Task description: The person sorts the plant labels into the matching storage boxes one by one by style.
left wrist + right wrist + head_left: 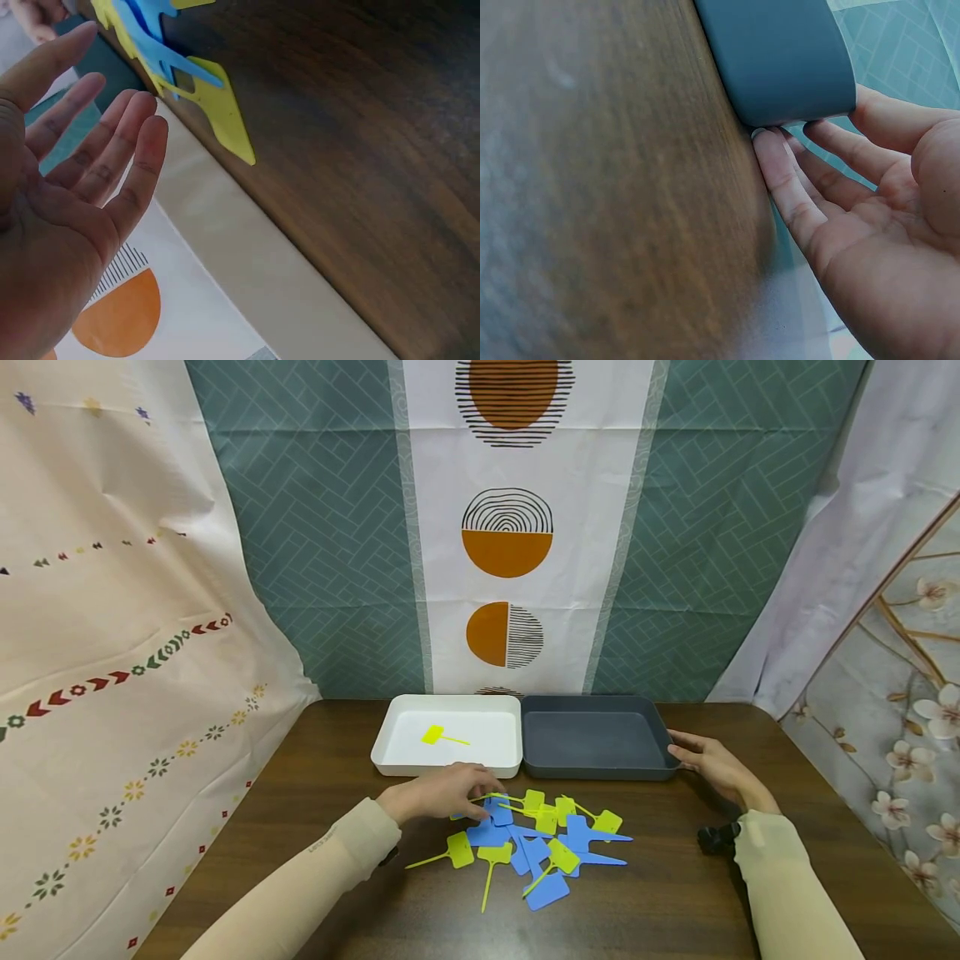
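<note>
A loose pile of yellow plant labels [460,850] and blue plant labels [547,892] lies on the table in front of two trays. Over the pile's left side, my left hand [442,791] hovers with fingers spread and relaxed; its palm looks bare in the left wrist view. One yellow plant label [432,735] lies inside the white tray [386,760]. My right hand [712,768] touches the right end of the dark grey tray [600,772]. In the right wrist view, fairly straight fingers [787,180] meet that tray's wall [780,67].
Both trays stand side by side along the back of the brown wooden table [300,802]. Behind them hangs a patterned curtain [352,568], with cloths on either side. A small black object [717,838] is beside the right sleeve.
</note>
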`<state>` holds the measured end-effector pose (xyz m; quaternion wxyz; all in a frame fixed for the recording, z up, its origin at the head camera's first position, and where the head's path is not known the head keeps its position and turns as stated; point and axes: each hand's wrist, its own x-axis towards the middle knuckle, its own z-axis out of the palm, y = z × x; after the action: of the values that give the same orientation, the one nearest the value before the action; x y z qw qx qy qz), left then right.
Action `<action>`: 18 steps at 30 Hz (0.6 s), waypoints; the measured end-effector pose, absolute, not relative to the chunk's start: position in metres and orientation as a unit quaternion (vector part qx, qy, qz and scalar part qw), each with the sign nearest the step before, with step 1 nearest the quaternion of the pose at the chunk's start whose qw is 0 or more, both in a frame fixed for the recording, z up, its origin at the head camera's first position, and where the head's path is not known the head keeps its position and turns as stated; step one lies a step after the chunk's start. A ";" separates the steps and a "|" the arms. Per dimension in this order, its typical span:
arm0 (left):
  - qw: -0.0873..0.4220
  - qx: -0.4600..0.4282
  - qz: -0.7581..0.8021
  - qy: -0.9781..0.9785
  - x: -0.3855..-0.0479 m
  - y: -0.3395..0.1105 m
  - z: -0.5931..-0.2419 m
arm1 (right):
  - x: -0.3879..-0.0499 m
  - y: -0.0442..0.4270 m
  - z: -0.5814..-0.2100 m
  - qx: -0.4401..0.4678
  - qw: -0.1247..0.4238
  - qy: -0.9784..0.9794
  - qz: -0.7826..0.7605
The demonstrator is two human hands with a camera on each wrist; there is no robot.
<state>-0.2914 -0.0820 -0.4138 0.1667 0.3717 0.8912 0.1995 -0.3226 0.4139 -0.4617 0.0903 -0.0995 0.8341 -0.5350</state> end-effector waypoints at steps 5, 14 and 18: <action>0.180 0.359 0.188 0.896 -0.290 -0.083 -0.417 | -0.322 0.414 -0.461 -0.104 0.092 0.833 -0.536; 0.177 0.362 0.170 0.899 -0.291 -0.082 -0.418 | -0.322 0.414 -0.462 -0.101 0.097 0.828 -0.543; 0.174 0.367 0.158 0.900 -0.291 -0.081 -0.418 | -0.323 0.414 -0.462 -0.102 0.097 0.829 -0.542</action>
<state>-0.2911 -0.0814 -0.4183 0.1744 0.3672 0.8999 0.1579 -0.3225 0.4140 -0.4624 0.0968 -0.1025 0.8287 -0.5417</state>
